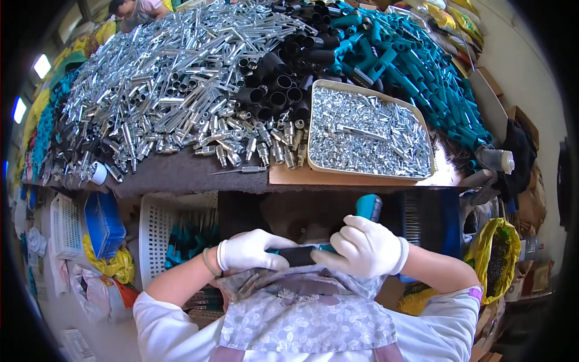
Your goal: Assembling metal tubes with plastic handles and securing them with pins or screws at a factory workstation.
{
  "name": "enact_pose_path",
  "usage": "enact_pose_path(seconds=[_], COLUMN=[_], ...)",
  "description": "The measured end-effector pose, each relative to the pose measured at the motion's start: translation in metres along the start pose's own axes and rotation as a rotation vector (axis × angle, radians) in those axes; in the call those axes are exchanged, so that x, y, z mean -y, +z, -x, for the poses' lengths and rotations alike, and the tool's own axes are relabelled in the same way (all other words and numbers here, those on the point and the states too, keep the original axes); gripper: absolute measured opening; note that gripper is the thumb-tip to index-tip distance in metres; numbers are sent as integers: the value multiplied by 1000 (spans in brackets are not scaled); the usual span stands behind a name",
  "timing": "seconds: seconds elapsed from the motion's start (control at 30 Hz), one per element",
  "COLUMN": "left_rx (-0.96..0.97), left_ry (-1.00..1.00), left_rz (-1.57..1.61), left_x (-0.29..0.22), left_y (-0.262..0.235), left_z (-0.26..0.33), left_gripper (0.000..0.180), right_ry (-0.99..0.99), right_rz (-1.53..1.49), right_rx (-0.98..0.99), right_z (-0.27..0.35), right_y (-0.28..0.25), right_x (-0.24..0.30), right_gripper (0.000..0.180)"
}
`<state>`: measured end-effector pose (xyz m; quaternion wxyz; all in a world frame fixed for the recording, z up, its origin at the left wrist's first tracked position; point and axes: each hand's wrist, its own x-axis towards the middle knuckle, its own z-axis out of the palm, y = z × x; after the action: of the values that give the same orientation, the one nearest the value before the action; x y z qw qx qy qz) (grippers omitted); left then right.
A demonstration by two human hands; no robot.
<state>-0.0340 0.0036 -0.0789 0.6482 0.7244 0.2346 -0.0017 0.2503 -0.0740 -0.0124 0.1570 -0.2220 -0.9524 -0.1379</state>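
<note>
Both my hands wear white gloves and work close together in front of my apron. A teal-and-black plastic tool handle [297,256] lies sideways between them, its dark middle part showing. My left hand [252,250] is closed round its left end, thumb along the near side. My right hand [365,247] grips the right end with curled fingers. Above the right fist sticks up a rounded teal-and-black end [368,207]; whether it belongs to the same piece is hidden by the glove.
Across the table are heaped shiny metal tubes and fittings [163,78], black sleeves [277,90] and teal handles [416,78]. A shallow tray [310,130] holds small metal parts. Below the table edge stand a white basket [151,241] with teal-handled pieces and a blue crate [449,223]. Another person [140,11] is at the far left.
</note>
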Motion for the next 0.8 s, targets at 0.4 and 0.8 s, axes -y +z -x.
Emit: enact_pose_path(seconds=[0.4, 0.8], left_rx=[-399, -588], left_ry=[311, 16], left_rz=[-1151, -305], left_x=[-52, -17], left_y=[0, -3], left_z=[11, 9], left_gripper=[55, 35], right_ry=[1246, 1100], right_rz=[-1759, -1129], right_rx=[89, -1029], right_z=[22, -14], right_y=[22, 29], right_x=[0, 33], right_gripper=[50, 56])
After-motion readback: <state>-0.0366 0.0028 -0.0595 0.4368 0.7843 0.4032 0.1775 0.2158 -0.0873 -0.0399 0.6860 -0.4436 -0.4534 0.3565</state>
